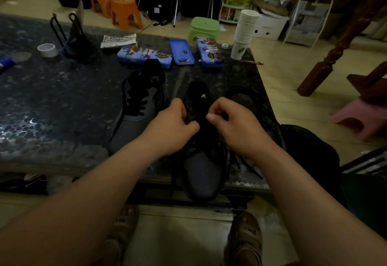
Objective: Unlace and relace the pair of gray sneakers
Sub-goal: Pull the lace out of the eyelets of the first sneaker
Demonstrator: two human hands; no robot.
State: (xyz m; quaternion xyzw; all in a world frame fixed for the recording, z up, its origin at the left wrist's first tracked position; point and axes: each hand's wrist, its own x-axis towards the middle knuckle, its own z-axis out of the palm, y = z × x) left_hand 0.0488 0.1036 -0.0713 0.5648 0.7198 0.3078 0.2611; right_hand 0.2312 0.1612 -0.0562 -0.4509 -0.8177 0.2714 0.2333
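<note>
A dark speckled stone bench [52, 98] is seen in a dim room. Three blue tin boxes [144, 55], a tall stack of white paper cups [245, 31] and a roll of white tape [48, 50] are set along its far side. Two orange plastic stools [125, 12] and a green plastic stool [204, 28] are seen on the floor behind it.

One gray sneaker with black laces [138, 115] is laid on the bench, to the left. The other gray sneaker [204, 173] is placed at the front edge, with its toe poking past the edge. Both bare arms are stretched out over it. The left hand [171, 127] and the right hand [236, 125] are curled just above its tongue, close together. A black lace [189, 149] is pinched in each grip, with the thumb pressed against the fingers.
</note>
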